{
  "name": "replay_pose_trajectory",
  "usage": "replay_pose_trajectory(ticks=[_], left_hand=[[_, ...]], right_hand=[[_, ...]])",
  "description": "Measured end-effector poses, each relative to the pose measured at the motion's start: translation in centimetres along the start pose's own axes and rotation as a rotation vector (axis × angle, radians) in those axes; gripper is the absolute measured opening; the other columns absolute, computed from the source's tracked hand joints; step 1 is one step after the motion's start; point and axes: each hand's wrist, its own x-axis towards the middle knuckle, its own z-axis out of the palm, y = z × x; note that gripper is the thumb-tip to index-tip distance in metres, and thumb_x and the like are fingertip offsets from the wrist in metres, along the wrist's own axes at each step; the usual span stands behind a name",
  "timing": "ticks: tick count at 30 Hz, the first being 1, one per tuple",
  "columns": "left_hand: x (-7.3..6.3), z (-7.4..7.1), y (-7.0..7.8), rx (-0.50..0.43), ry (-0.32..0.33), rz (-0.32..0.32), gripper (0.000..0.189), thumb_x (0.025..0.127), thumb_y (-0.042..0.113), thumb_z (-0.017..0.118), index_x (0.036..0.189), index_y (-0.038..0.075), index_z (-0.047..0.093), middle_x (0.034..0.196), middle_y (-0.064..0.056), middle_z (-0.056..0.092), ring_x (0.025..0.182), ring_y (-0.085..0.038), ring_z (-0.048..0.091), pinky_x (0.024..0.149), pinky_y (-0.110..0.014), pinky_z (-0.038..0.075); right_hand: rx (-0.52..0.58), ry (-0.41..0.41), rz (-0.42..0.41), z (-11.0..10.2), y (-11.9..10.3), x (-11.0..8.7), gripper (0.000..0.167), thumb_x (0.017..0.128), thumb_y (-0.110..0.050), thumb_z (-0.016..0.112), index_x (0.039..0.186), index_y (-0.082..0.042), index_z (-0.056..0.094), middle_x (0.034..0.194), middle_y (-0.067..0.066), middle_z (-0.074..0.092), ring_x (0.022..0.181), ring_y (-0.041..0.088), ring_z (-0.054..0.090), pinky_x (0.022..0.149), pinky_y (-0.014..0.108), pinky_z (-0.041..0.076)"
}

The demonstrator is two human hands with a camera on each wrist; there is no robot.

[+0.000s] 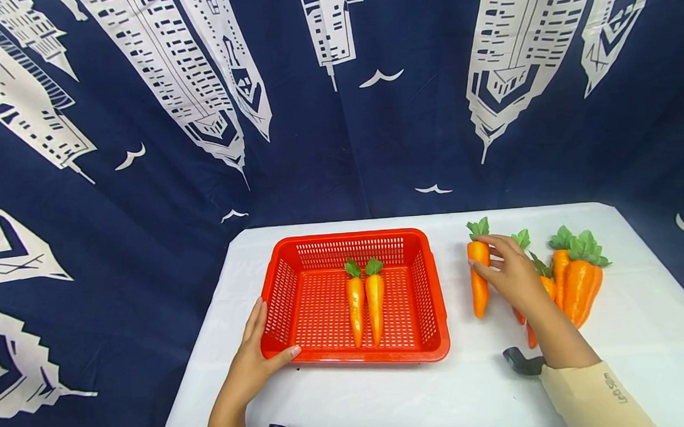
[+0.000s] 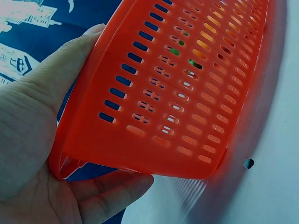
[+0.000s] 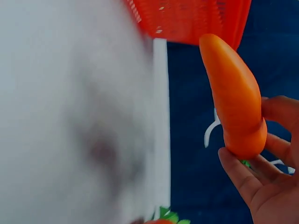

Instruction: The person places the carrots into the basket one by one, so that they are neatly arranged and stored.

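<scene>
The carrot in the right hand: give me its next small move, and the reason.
I'd probably move the carrot left over the red basket, ready to lower it beside the two carrots inside. The right hand pinches it near its leafy end, the left hand grips the basket's near left corner, and bare basket bottom shows either side of the pair.

From held carrot (image 1: pixel 480 290), narrow gap then basket rim (image 1: pixel 440 317) at nine o'clock, vegetable cluster (image 1: pixel 582 287) at three, open counter (image 1: pixel 472 385) at six
</scene>
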Motion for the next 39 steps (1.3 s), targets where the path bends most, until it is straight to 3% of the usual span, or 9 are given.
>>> replay_pose_trajectory(ticks=[10, 20, 23, 30, 39], left_hand=[[0.0, 0.0, 0.0, 0.004, 0.008, 0.014, 0.118, 0.078, 0.052, 0.084, 0.164, 0.030, 0.005, 0.170, 0.015, -0.001, 0.154, -0.037, 0.024, 0.113, -0.070, 0.030], [0.0, 0.0, 0.0, 0.007, 0.010, 0.017, 0.117, 0.079, 0.050, 0.083, 0.164, 0.029, 0.005, 0.171, 0.013, 0.000, 0.154, -0.037, 0.025, 0.113, -0.070, 0.031], [-0.1, 0.0, 0.0, 0.002, 0.011, 0.018, 0.117, 0.079, 0.049, 0.084, 0.164, 0.028, 0.006, 0.171, 0.012, 0.000, 0.154, -0.037, 0.025, 0.113, -0.070, 0.031], [0.0, 0.0, 0.0, 0.006, 0.011, 0.014, 0.118, 0.078, 0.051, 0.084, 0.164, 0.029, 0.005, 0.170, 0.015, -0.001, 0.155, -0.037, 0.024, 0.113, -0.071, 0.031], [0.1, 0.0, -0.2, 0.004, 0.015, 0.021, 0.119, 0.077, 0.053, 0.084, 0.164, 0.029, 0.006, 0.170, 0.015, -0.001, 0.155, -0.037, 0.022, 0.113, -0.070, 0.030]], right_hand=[[0.058, 0.048, -0.063, -0.2, -3.7, 0.3, 0.057, 0.094, -0.026, 0.073, 0.144, -0.009, 0.052, 0.148, 0.017, 0.046, 0.130, 0.041, 0.057, 0.097, 0.046, 0.048], [0.128, 0.083, -0.120, 0.2, -6.9, 0.9, 0.054, 0.093, -0.020, 0.074, 0.143, -0.010, 0.054, 0.146, 0.015, 0.049, 0.128, 0.040, 0.059, 0.094, 0.031, 0.052], [0.170, 0.067, -0.136, 0.5, -7.9, 1.2, 0.054, 0.093, -0.019, 0.074, 0.143, -0.010, 0.054, 0.144, 0.014, 0.050, 0.129, 0.039, 0.059, 0.094, 0.031, 0.051], [0.209, 0.027, -0.193, 1.8, -9.9, 2.0, 0.050, 0.093, -0.017, 0.074, 0.140, -0.010, 0.057, 0.138, 0.015, 0.051, 0.127, 0.040, 0.060, 0.095, 0.044, 0.053], [0.248, -0.039, -0.174, 3.7, -12.3, 3.1, 0.046, 0.091, -0.014, 0.076, 0.135, -0.010, 0.062, 0.135, 0.016, 0.047, 0.126, 0.040, 0.061, 0.096, 0.047, 0.055]])
